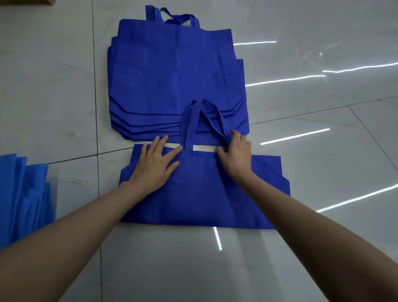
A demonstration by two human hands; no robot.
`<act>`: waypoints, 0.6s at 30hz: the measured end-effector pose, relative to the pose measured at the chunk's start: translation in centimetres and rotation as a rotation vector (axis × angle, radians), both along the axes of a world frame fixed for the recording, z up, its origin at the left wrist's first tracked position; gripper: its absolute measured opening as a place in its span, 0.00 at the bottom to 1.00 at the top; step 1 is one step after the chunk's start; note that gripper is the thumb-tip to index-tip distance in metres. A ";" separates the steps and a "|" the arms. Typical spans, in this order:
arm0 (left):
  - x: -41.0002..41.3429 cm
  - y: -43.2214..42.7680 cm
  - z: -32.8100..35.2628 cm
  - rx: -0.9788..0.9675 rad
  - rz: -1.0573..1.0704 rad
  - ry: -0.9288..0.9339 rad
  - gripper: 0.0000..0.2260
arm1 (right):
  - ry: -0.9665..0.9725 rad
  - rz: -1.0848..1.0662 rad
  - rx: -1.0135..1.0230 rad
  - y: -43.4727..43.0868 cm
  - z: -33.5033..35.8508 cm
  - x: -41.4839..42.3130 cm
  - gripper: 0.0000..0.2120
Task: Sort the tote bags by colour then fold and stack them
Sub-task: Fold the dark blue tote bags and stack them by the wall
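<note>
A dark blue tote bag (200,194) lies flat on the tiled floor in front of me, its handles (191,122) reaching up over a pile behind it. That pile of several dark blue tote bags (172,73) lies flat, handles at the far end. My left hand (156,163) presses flat on the near bag's upper left part, fingers spread. My right hand (234,154) pinches the base of the right handle strap at the bag's top edge.
A pile of lighter blue bags (21,194) lies at the left edge. The glossy white tile floor (312,151) shows bright light reflections on the right. A brown cardboard corner (46,1) peeks in at the top left.
</note>
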State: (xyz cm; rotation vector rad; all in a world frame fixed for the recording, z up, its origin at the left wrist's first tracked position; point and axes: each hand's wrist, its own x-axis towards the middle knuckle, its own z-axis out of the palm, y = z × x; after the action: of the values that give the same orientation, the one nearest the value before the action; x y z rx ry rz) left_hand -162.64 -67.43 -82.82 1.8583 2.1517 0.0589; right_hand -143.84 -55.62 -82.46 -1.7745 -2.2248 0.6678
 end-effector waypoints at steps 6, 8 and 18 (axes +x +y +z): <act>1.4 -1.1 -1.3 0.058 -0.018 0.017 0.20 | -0.121 -0.041 0.014 1.9 1.2 -2.3 0.09; 1.7 -1.8 -1.5 0.131 -0.029 0.009 0.22 | 0.100 0.003 -0.069 2.4 2.5 -2.6 0.10; 2.7 -5.8 -1.4 0.172 -0.064 0.043 0.22 | 0.233 0.541 0.458 -6.5 5.2 3.2 0.25</act>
State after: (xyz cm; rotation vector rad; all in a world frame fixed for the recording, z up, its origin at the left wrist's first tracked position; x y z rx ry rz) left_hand -159.97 -73.26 -84.23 2.0390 2.1752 0.1977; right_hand -140.65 -62.09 -77.23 -0.8433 -2.4407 0.3780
